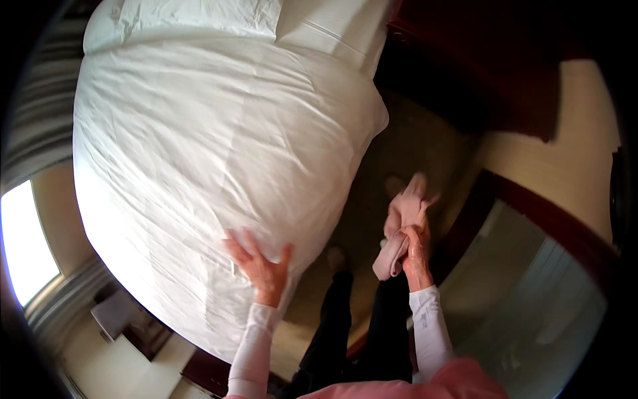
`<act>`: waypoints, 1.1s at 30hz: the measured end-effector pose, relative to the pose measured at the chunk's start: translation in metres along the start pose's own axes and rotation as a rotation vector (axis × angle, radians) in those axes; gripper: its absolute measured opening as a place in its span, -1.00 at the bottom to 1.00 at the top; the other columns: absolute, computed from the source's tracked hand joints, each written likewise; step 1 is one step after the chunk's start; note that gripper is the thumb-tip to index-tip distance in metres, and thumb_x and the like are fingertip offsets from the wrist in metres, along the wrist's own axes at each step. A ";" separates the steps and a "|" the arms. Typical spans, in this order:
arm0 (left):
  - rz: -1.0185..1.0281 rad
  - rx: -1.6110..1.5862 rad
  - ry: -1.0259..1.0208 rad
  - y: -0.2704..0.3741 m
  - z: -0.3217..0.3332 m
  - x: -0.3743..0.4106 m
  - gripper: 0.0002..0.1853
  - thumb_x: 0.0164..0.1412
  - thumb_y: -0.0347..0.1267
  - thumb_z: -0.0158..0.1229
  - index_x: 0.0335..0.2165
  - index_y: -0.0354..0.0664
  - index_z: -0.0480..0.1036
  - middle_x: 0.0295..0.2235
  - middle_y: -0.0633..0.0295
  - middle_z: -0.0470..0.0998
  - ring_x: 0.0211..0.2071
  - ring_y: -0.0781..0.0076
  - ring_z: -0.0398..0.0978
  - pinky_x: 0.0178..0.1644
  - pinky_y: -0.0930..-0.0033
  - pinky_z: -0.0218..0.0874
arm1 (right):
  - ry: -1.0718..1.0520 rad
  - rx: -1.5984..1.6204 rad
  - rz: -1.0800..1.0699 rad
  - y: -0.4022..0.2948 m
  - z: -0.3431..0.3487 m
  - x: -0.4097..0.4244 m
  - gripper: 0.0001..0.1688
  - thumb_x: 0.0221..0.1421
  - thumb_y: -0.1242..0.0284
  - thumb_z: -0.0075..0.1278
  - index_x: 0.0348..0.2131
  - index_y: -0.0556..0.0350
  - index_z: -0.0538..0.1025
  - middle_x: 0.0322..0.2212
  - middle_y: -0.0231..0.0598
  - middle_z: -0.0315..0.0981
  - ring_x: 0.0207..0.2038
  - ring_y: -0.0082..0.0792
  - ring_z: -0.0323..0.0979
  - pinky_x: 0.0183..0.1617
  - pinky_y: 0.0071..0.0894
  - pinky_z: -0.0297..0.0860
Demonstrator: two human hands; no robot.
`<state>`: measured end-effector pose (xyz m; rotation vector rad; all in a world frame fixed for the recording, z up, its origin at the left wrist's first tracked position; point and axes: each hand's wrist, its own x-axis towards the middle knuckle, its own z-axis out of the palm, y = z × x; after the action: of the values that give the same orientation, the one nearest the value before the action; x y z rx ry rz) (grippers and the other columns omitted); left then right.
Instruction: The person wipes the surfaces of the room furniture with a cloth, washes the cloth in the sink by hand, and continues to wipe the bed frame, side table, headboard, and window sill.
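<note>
My left hand (259,267) is spread, fingers apart, over the near part of a bed's white duvet (219,134). Blur keeps me from telling whether its fingertips touch the fabric. In my right hand (417,257), off the bed's right side, is a bunched pink cloth (390,255). Part of the cloth hangs beyond my fingers, blurred by motion, and a loop of it sticks out to the left. Wrinkles run across the duvet, and its right edge drops over the side of the bed. A white pillow (204,17) lies at the far end.
Dark red wooden furniture (518,99) stands at the far right. A glass panel in a dark red frame (543,224) is close to my right arm. Brownish floor (418,134) shows beside the bed. On the left are a bright window (27,244) and grey curtains (45,109).
</note>
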<state>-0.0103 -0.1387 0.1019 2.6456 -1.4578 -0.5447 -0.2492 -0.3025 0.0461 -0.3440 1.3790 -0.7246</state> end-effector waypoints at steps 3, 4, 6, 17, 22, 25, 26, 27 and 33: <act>0.106 0.201 0.144 -0.054 0.058 -0.043 0.04 -0.07 -0.03 0.33 0.26 0.07 -0.10 0.27 -0.29 -0.31 0.24 -0.57 -0.38 0.20 -0.50 -0.34 | -0.019 -0.343 -0.436 -0.023 0.066 -0.023 -0.33 -0.03 0.56 -0.12 0.13 0.23 0.23 0.11 -0.02 0.15 0.10 -0.18 0.20 0.16 -0.32 0.15; 0.085 0.220 0.148 -0.054 0.058 -0.043 0.05 -0.07 -0.03 0.33 0.26 0.07 -0.11 0.27 -0.30 -0.32 0.24 -0.57 -0.37 0.19 -0.50 -0.33 | -0.017 -0.428 -0.674 -0.025 0.088 -0.023 -0.35 -0.02 0.56 -0.11 0.12 0.25 0.25 0.12 0.01 0.13 0.11 -0.15 0.19 0.17 -0.28 0.14; 0.080 0.230 0.180 -0.053 0.061 -0.045 0.07 -0.08 -0.01 0.33 0.26 0.08 -0.14 0.26 -0.31 -0.32 0.23 -0.57 -0.37 0.19 -0.50 -0.32 | -0.027 -0.494 -1.023 -0.009 0.127 -0.008 -0.35 -0.01 0.59 -0.09 0.12 0.26 0.25 0.14 0.07 0.11 0.13 -0.05 0.17 0.18 -0.21 0.13; 0.240 0.304 0.374 -0.046 0.090 -0.016 0.28 -0.19 0.24 0.28 0.30 0.06 -0.28 0.27 -0.32 -0.44 0.24 -0.55 -0.42 0.18 -0.52 -0.41 | -0.086 -1.127 -0.902 0.246 0.009 0.165 -0.43 0.16 0.58 -0.22 0.18 0.04 0.22 0.10 -0.09 0.15 0.04 -0.14 0.24 0.12 -0.26 0.22; 0.154 0.340 0.389 -0.060 0.081 -0.028 0.20 -0.10 0.22 0.23 0.30 0.08 -0.28 0.28 -0.28 -0.40 0.27 -0.47 -0.40 0.21 -0.44 -0.39 | 0.071 -0.639 -0.509 0.218 -0.053 0.032 -0.47 0.19 0.32 -0.17 0.14 0.02 0.31 0.09 -0.13 0.11 0.09 -0.09 0.20 0.12 -0.21 0.21; 0.165 0.330 0.385 -0.062 0.092 -0.023 0.14 -0.07 0.17 0.24 0.29 0.06 -0.22 0.28 -0.28 -0.38 0.26 -0.48 -0.39 0.21 -0.45 -0.38 | 0.037 -0.578 -0.678 0.143 -0.003 -0.058 -0.37 0.24 0.11 -0.23 0.18 0.05 0.27 0.16 0.04 0.04 0.19 0.03 0.09 0.22 0.02 0.07; 0.176 0.331 0.366 -0.066 0.094 -0.024 0.12 -0.06 0.15 0.25 0.29 0.06 -0.19 0.28 -0.27 -0.37 0.26 -0.49 -0.38 0.21 -0.45 -0.37 | 0.024 -0.566 -0.756 0.139 0.020 -0.076 -0.40 0.24 0.20 -0.19 0.17 0.10 0.26 0.14 0.08 0.09 0.18 0.07 0.12 0.21 0.03 0.08; 0.187 0.332 0.333 -0.070 0.096 -0.031 0.09 -0.06 0.13 0.26 0.28 0.05 -0.16 0.28 -0.26 -0.35 0.26 -0.49 -0.38 0.20 -0.46 -0.36 | -0.020 -0.557 -0.922 0.141 0.040 -0.077 -0.44 0.22 0.28 -0.14 0.14 0.18 0.30 0.11 0.12 0.14 0.18 0.08 0.12 0.20 0.05 0.09; 0.353 0.467 -0.346 -0.099 0.114 -0.161 -0.30 -0.01 -0.08 0.25 0.11 0.03 0.28 0.24 -0.02 0.00 0.23 -0.44 -0.14 0.17 -0.40 -0.15 | -0.110 -0.500 -0.903 0.241 0.111 0.001 -0.40 0.00 0.64 0.00 0.08 0.04 0.36 0.07 -0.01 0.19 0.08 0.03 0.19 0.06 -0.13 0.26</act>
<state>-0.0475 0.0609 0.0164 2.5882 -2.3506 -0.7261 -0.0785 -0.1454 -0.0824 -1.4388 1.2580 -1.0513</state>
